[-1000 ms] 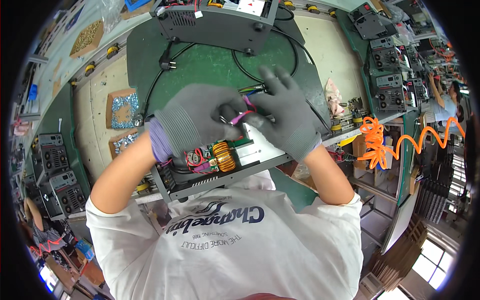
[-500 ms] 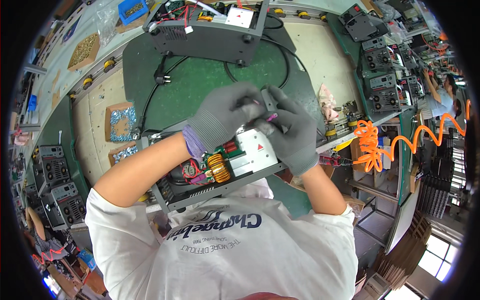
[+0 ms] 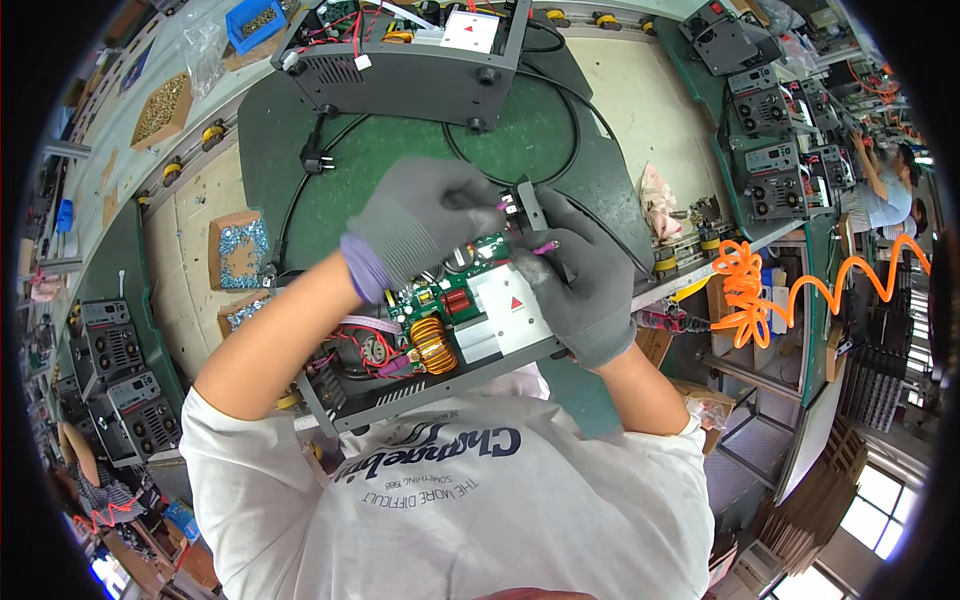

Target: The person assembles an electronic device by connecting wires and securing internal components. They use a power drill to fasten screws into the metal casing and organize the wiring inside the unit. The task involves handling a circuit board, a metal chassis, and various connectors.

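Both my hands wear grey gloves and meet over the far right part of an open machine housing (image 3: 390, 398). My left hand (image 3: 425, 215) pinches a small purple-sleeved wire terminal (image 3: 503, 205) beside a small dark panel (image 3: 531, 207). Around that panel my right hand (image 3: 585, 285) is closed, its thumb toward the machine. A second purple-sleeved terminal (image 3: 546, 248) shows between the right thumb and fingers. Inside the housing are a green circuit board (image 3: 425, 298), a copper-wound ring coil (image 3: 433, 345) and a white plate (image 3: 515, 318). My fingers hide part of the panel.
A second open machine (image 3: 400, 85) stands across the green board (image 3: 400, 145), its black cable (image 3: 575, 140) looped beside it. To the left are a box of silver screws (image 3: 240, 250) and a plug (image 3: 317, 160). An orange coiled hose (image 3: 740, 295) hangs at right.
My left hand has shifted slightly left, away from the right one. The dark panel has turned and more of it shows, with the terminal now visible at the left fingertips.
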`<state>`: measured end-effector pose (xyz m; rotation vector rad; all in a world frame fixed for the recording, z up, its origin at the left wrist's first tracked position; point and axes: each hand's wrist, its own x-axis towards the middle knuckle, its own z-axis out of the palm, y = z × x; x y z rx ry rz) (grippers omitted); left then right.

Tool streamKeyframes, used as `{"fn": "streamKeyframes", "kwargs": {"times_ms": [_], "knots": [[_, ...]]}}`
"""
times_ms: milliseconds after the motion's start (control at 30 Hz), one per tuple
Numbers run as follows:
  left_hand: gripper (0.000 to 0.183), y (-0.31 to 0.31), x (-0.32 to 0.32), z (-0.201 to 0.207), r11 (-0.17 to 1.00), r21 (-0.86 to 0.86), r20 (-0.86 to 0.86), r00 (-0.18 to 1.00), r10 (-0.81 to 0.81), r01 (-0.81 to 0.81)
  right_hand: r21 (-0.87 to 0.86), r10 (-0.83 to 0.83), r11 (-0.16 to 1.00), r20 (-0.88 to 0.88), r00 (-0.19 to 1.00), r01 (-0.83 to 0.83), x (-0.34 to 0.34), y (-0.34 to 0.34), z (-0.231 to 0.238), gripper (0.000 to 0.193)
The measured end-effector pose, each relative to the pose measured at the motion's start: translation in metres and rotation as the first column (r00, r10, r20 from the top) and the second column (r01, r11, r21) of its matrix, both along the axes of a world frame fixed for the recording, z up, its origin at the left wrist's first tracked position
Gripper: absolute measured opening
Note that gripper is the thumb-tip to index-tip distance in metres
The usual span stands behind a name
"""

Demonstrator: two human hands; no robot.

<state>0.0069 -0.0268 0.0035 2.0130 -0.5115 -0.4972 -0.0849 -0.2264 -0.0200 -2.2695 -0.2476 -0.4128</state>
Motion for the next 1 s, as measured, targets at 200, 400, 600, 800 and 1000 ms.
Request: {"fn": "streamKeyframes", "kwargs": {"times_ms": [200,400,600,800,1000], "knots": [[0.019,-0.003,0.002,-0.009,0.994,0.022,0.002,0.995,0.103,-0.103,-0.02,0.0,1.0,-0.014,1.0,-0.001,0.0,0.0,0.001,0.02],[0.016,-0.009,-0.003,-0.019,0.979,0.178,0.429,0.903,0.015,-0.101,0.017,0.008,1.0,-0.042,0.999,-0.007,-0.001,-0.001,0.004,0.019],[0.013,-0.011,-0.006,-0.014,0.978,0.182,0.384,0.923,0.025,-0.102,0.024,0.003,1.0,-0.053,0.999,-0.002,-0.001,-0.001,0.004,0.02],[0.012,-0.018,-0.01,-0.012,0.964,0.253,0.456,0.889,-0.041,-0.086,0.031,-0.006,1.0,-0.025,1.0,0.007,0.0,-0.001,0.001,0.02],[0.013,-0.032,-0.014,-0.006,0.923,0.371,0.483,0.871,-0.094,-0.106,-0.127,0.025,0.992,0.029,0.999,-0.021,0.001,0.001,0.004,0.022]]}}
